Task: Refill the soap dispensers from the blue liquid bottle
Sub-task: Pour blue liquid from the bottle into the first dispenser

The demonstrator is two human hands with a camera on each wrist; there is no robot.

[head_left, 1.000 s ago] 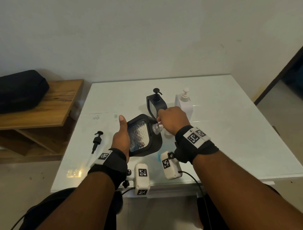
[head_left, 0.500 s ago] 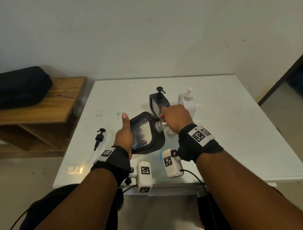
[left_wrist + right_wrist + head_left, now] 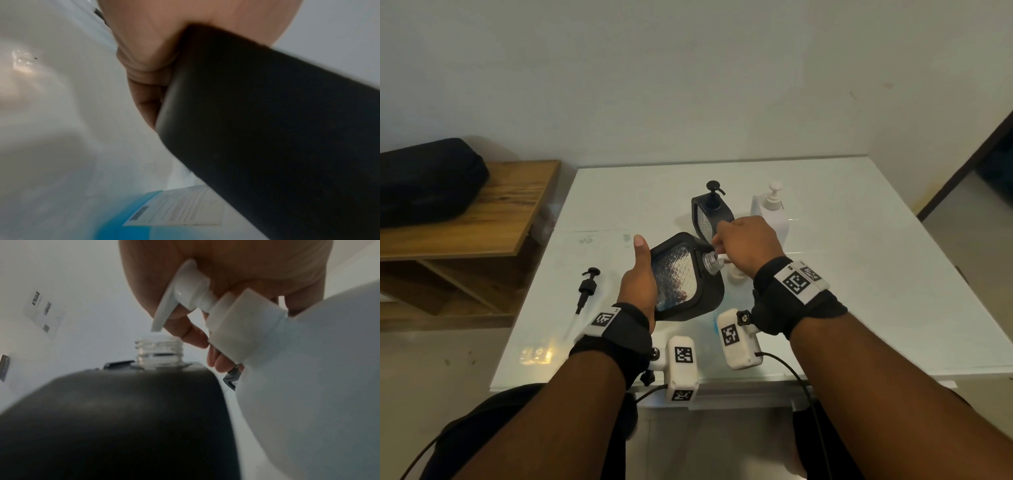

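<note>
Since a sec ago I've tipped the open dispenser (image 3: 681,277) closer to the pump nozzle (image 3: 164,308). L hand (image 3: 638,284) grips it; R hand (image 3: 748,246) presses the blue liquid bottle (image 3: 131,224) pump, nozzle just above dispenser's neck (image 3: 159,352). Beyond: 2nd dispenser (image 3: 710,216).

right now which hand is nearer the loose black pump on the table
Left. The left hand grips the tilted dispenser just right of the loose pump; the right hand is farther right, beyond the dispenser, on the blue bottle's white pump.

Three dispensers (image 3: 688,277), one blue bottle (image 3: 131,222)
</note>
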